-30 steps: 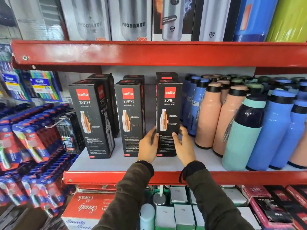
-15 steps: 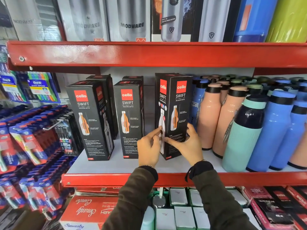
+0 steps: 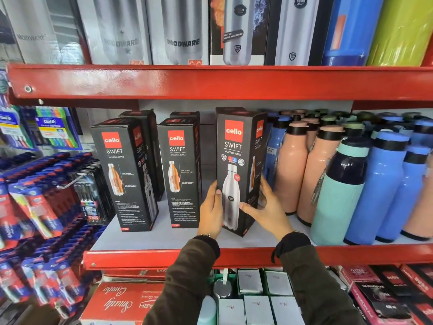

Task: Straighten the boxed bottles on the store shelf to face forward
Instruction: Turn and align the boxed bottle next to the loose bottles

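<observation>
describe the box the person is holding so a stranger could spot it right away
On the middle red shelf, three black cello boxes stand in the front row, left of the loose bottles. It is the rightmost box, held between both hands. Its front alone shows a plain silver bottle; the other two show an orange cutaway.

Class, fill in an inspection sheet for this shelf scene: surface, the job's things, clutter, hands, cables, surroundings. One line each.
Surface: grey shelf board with a red front edge.
Job's things: three front-row black Cello boxes; left box and middle box stand upright showing cutaway-bottle panels; right box shows a steel-bottle panel, turned slightly.
Clutter: loose peach, blue and teal bottles crowd the right.
Hands: left hand and right hand grip the right box's lower sides.
Cables: nothing seen.
Surroundings: Modware boxes above; toothbrush packs at left.
</observation>
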`<control>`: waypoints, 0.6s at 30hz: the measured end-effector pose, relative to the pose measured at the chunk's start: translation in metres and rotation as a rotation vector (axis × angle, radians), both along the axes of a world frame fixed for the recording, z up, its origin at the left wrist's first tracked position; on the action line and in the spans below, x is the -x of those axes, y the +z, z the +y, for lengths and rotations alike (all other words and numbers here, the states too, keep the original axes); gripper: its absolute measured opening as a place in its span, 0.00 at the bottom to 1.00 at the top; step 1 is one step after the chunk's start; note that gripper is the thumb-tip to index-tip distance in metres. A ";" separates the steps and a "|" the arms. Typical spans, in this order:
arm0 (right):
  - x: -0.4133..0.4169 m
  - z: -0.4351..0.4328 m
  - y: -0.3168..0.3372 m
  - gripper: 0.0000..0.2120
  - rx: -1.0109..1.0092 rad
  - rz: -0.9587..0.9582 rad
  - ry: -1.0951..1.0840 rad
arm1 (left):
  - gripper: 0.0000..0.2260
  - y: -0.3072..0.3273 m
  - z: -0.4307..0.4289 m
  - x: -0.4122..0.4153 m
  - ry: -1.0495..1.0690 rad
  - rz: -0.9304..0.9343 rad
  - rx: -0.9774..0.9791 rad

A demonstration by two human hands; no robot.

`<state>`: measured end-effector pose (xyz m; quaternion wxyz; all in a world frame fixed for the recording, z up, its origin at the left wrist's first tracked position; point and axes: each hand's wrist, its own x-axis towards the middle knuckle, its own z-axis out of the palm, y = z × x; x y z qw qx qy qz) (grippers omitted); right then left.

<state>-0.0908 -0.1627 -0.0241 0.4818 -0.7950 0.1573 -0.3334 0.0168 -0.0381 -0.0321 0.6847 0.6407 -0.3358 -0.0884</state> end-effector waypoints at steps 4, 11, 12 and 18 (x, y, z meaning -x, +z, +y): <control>0.000 0.003 -0.002 0.36 0.065 0.008 -0.029 | 0.18 -0.007 -0.002 -0.002 0.031 -0.067 0.012; -0.011 -0.003 -0.006 0.29 0.076 0.045 -0.018 | 0.18 -0.017 -0.007 -0.006 0.087 -0.125 0.018; -0.012 -0.004 -0.007 0.28 0.068 0.050 -0.015 | 0.19 -0.020 -0.008 -0.008 0.088 -0.125 0.010; -0.018 -0.006 -0.006 0.27 0.068 0.064 -0.020 | 0.21 -0.021 -0.014 -0.015 0.092 -0.100 -0.053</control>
